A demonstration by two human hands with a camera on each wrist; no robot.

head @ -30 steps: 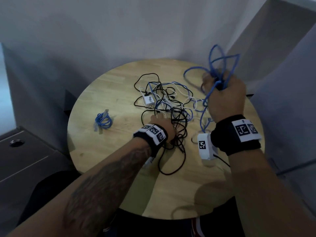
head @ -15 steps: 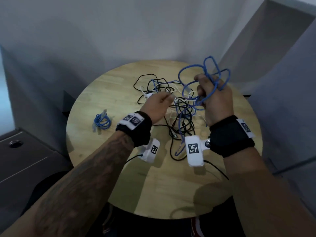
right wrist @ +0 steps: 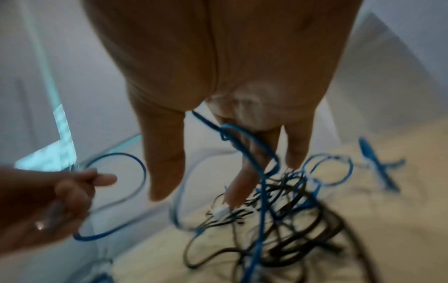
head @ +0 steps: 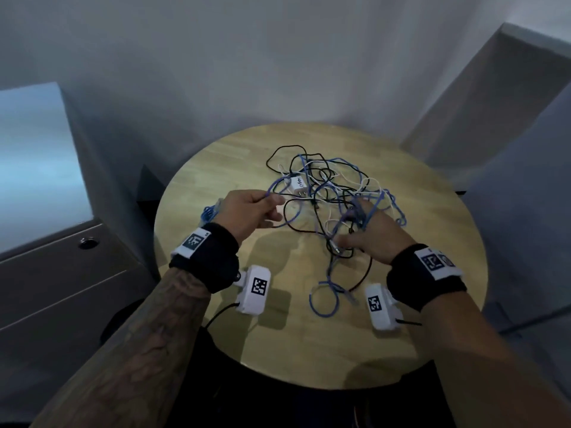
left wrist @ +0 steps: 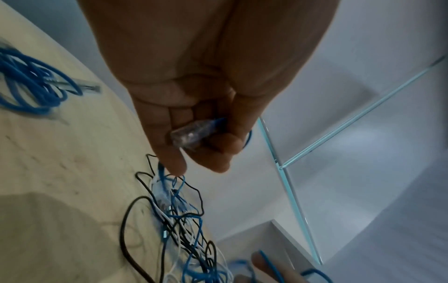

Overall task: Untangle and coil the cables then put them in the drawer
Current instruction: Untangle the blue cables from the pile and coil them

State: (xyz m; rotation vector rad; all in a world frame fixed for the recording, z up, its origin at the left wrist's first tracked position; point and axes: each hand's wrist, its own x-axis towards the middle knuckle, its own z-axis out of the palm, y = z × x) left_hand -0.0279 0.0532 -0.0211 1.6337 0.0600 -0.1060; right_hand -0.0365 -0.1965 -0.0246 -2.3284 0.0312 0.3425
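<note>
Fingertips of the left hand (head: 247, 211) pinch the clear plastic plug (left wrist: 190, 135) of a blue network cable (head: 321, 299), thumb curled against the bent fingers, the cord looping away from the pinch toward the heap. The right hand (head: 377, 236) is spread, its fingers straight and pushed down into the tangle (head: 327, 193) with blue loops draped over and between them; whether any finger truly grips a strand I cannot tell.

The tangle lies at the middle of the table toward its far edge: thin round cords in three colours, black, white and blue, knotted loosely together, with one white boxy charger (head: 297, 185) with metal prongs among them. A free blue loop trails toward the near edge between the two wrists. One separate coil of blue cable (head: 208, 213) lies by the left edge, partly hidden behind the left hand.

The table (head: 432, 319) is round, of pale jointed wood with a smooth matt top. Each wrist wears a black band and a white camera block with a square printed marker. Grey cabinet drawers (head: 61, 291) with a round lock stand left of the table; plain pale walls meet behind it.
</note>
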